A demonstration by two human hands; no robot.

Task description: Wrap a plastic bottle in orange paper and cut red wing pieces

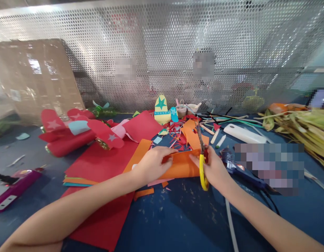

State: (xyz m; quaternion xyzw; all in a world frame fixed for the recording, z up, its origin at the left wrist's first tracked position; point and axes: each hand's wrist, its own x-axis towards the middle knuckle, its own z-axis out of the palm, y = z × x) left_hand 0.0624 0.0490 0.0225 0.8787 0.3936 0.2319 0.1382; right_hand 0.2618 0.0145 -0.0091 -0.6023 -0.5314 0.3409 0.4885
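An orange sheet of paper point(181, 167), curved like a roll, lies between my two hands. My left hand point(154, 162) grips its left part, thumb and fingers bent around the upper edge. A small whitish piece point(134, 167) pokes out beside that wrist; I cannot make out what it is. My right hand point(213, 169) holds a pair of scissors point(202, 168) with yellow handles, blades pointing away from me, while its fingers also press the paper's right end. Red sheets point(99, 161) are stacked under and left of my left arm. Small orange scraps point(144, 193) lie just in front of the roll.
A red paper airplane point(72, 136) stands at left, near a purple power strip point(19, 189). Coloured paper scraps point(177, 134) are heaped behind my hands. A glue gun point(245, 175), a white-handled tool point(244, 133) and dried husks point(303, 136) lie at right. A perforated metal panel point(164, 45) rises behind.
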